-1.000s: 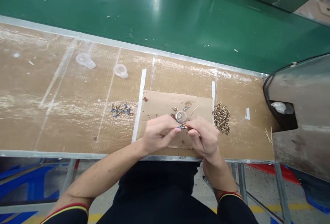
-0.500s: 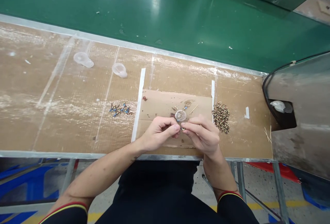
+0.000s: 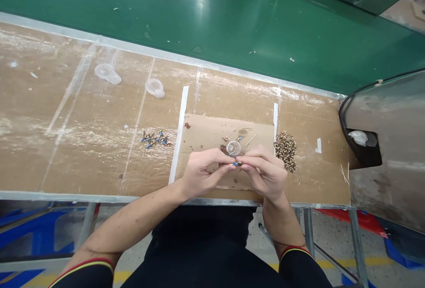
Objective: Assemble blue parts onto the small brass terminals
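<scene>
Fingertips of my left hand (image 3: 206, 170) and my right hand (image 3: 265, 172) meet over the cardboard sheet (image 3: 202, 137). Between them is a small blue-and-brass fitting (image 3: 237, 163), pinched at its blue end by the left and at its brass end by the right. Just beyond the fingers stands a small clear cup (image 3: 233, 148) with a thin blue-tipped tool (image 3: 239, 139) leaning in it. A few loose brass pieces (image 3: 226, 139) lie by the cup, and a thin wooden stick (image 3: 250, 140) rests to its right.
Several blue-and-brass fittings (image 3: 154, 140) lie in a loose group at left. A heap of brass fittings (image 3: 285, 151) sits right of the sheet. Two translucent plastic cups (image 3: 108, 74) lie at back left. A metal housing (image 3: 392, 146) bounds the table's right end.
My left hand has shifted slightly, and the fingers of both hands have drawn apart a little, so more of the blue-and-brass fitting shows, lying level between them.
</scene>
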The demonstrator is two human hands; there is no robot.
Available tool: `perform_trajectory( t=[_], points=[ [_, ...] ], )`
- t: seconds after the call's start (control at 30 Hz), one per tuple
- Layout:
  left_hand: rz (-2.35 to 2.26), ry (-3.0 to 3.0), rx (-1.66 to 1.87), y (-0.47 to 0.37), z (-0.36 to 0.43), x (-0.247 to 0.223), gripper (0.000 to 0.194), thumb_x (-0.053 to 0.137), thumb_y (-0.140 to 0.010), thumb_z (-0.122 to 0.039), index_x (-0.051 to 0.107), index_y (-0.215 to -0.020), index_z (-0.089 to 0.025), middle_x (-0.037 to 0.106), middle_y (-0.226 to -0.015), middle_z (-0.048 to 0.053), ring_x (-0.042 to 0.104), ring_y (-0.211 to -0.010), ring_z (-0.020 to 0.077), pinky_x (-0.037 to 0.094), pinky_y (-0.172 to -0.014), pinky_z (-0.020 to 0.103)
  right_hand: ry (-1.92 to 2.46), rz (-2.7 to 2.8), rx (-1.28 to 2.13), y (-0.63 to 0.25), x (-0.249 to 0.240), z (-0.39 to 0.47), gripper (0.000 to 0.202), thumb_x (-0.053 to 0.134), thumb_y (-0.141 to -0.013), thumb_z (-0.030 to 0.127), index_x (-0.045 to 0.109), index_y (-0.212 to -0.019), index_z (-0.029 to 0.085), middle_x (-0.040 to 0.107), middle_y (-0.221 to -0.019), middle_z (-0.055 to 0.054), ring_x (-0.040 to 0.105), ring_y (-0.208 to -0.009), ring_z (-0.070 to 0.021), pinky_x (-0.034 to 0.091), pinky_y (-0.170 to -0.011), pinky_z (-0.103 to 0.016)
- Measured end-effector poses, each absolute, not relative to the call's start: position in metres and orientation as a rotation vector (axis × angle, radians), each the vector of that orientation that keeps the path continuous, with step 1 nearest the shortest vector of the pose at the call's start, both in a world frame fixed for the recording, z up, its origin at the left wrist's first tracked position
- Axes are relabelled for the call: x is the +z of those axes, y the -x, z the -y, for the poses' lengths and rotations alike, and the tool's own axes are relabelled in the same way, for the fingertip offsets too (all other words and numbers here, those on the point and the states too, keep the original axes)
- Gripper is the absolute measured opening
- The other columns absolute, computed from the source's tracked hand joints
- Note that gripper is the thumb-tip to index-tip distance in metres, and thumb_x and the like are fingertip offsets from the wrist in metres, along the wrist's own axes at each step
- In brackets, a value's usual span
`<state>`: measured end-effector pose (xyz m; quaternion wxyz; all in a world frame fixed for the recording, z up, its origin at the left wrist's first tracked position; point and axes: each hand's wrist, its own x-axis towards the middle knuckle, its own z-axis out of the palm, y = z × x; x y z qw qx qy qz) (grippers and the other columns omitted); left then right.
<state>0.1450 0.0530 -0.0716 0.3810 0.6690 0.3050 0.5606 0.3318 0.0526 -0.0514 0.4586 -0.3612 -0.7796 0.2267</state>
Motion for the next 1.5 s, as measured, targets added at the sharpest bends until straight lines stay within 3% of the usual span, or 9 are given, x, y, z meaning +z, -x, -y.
perform_trajectory(
  t=[0.27,1.27,1.5],
  points=[
    [-0.756,-1.883,1.559,-0.146,-0.053,-0.074,0.004,0.064,-0.095,-0.011,0.065,-0.093,-0.014,0.074,-0.075,0.004,0.071,-0.07,0.0122,0.06,-0.066,0.021,0.87,1.967,0.535,-0.328,-0.049,-0.052,0.012,0.06,-0.1,0.023,0.071,-0.096,0.019,0.071,-0.079,-0.004,0.064,-0.069,-0.0145,0.053,-0.061,-0.029],
    [-0.603,-1.937,1.277,-0.132,-0.06,-0.07,0.009,0.062,-0.093,-0.006,0.062,-0.089,-0.014,0.072,-0.073,0.005,0.068,-0.064,0.0128,0.055,-0.061,0.023,0.828,2.118,0.617,-0.332,-0.047,-0.052,0.013,0.057,-0.099,0.016,0.069,-0.095,0.017,0.071,-0.08,-0.006,0.064,-0.07,-0.0143,0.055,-0.062,-0.026],
    [-0.628,-1.94,1.326,-0.132,-0.06,-0.07,0.009,0.06,-0.097,-0.013,0.063,-0.089,-0.015,0.074,-0.075,0.005,0.07,-0.065,0.0121,0.056,-0.061,0.02,0.823,2.08,0.612,-0.331,-0.049,-0.052,0.015,0.057,-0.1,0.019,0.072,-0.097,0.018,0.071,-0.08,-0.006,0.064,-0.07,-0.0146,0.056,-0.062,-0.027]
  ],
)
